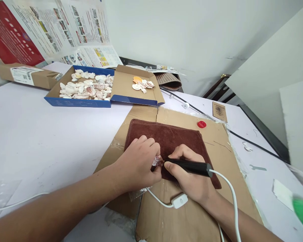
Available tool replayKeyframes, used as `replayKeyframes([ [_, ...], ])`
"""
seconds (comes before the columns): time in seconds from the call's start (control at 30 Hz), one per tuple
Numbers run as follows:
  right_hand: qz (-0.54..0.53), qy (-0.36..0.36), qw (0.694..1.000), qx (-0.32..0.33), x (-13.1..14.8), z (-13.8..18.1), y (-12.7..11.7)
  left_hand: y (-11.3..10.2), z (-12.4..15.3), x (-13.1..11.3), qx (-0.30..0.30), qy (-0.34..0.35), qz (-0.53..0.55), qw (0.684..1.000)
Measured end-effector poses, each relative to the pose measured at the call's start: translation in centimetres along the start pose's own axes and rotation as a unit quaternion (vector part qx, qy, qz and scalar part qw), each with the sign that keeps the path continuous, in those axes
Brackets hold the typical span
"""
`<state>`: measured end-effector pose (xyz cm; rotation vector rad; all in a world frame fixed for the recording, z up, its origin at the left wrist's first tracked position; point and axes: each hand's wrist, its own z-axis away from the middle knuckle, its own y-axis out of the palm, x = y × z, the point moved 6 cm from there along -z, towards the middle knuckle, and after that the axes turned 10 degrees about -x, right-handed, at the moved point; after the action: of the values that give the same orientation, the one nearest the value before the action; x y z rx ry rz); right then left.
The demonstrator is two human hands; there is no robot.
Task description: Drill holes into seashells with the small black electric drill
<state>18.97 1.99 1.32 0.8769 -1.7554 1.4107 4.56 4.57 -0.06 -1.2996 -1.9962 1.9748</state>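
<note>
My left hand (141, 161) is closed, pinching a small reddish-white seashell (158, 161) between thumb and fingers. My right hand (192, 171) grips a black pen-shaped rotary tool (189, 166) with a white cord running from its rear end. The tool's front end is close against the shell; its very tip is too small to make out, so I cannot tell whether it touches. Both hands are over a folded brown cloth (166, 132). Below them lies a white inline cord switch (179, 200).
Cardboard (187, 222) lies under the cloth. Behind stands an open blue box (78, 102) of shells, several more on its lid (123, 84). To the right are a red cap (201, 124), a small wrench (258, 167), a brown square block (219, 111) and a black cable (252, 144).
</note>
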Motion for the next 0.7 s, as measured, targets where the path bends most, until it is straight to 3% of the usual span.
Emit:
replayKeyframes([
  [0.1, 0.001, 0.003, 1.000, -0.007, -0.2, 0.1, 0.0, 0.0, -0.1, 0.0, -0.001, 0.003, -0.002, 1.000],
  [0.27, -0.050, -0.020, 0.994, -0.099, -0.3, 0.0, -1.5, -0.1, -0.1, -0.1, -0.005, 0.006, -0.004, 1.000],
  [0.7, -0.024, 0.005, 0.999, -0.041, -0.1, -0.6, -0.5, 0.0, -0.1, 0.1, -0.008, -0.002, 0.003, 1.000],
])
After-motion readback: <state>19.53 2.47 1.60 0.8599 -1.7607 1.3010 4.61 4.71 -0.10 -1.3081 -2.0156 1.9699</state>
